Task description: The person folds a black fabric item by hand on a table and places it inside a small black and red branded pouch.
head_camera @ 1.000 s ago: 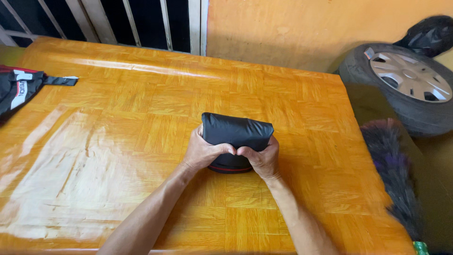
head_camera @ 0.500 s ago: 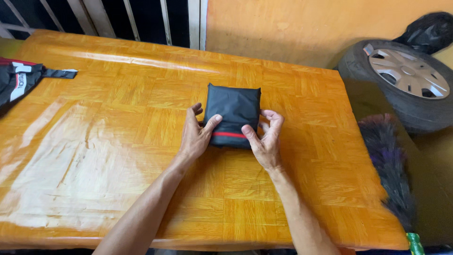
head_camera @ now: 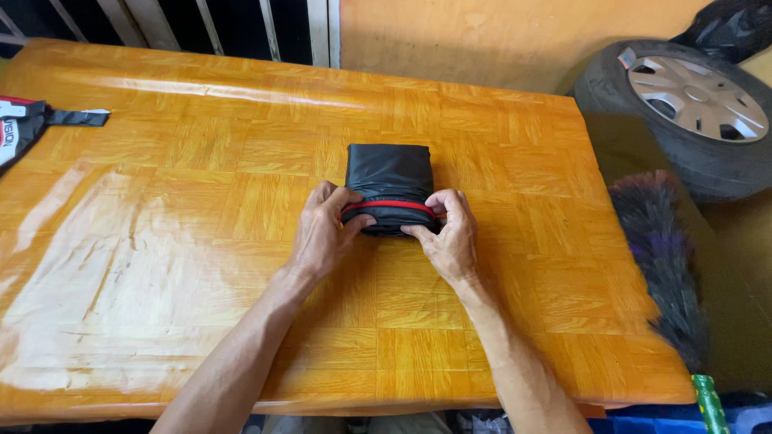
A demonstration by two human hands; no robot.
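Both your hands meet at the middle of the frame on a folded black cloth bundle [head_camera: 389, 173] with a red stripe along its near edge, lying on the orange wood-patterned bench [head_camera: 201, 241]. Your left hand [head_camera: 320, 233] curls its fingers [head_camera: 347, 198] onto the bundle's left near corner; your right hand [head_camera: 452, 237] pinches the right near corner. A car wheel [head_camera: 683, 104] sits at upper right, another black garment [head_camera: 24, 128] at far left.

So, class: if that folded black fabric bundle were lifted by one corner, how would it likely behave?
The black fabric bundle would probably flop open, being soft folded cloth. It looks light. The left hand and right hand pinch its red-trimmed edge.
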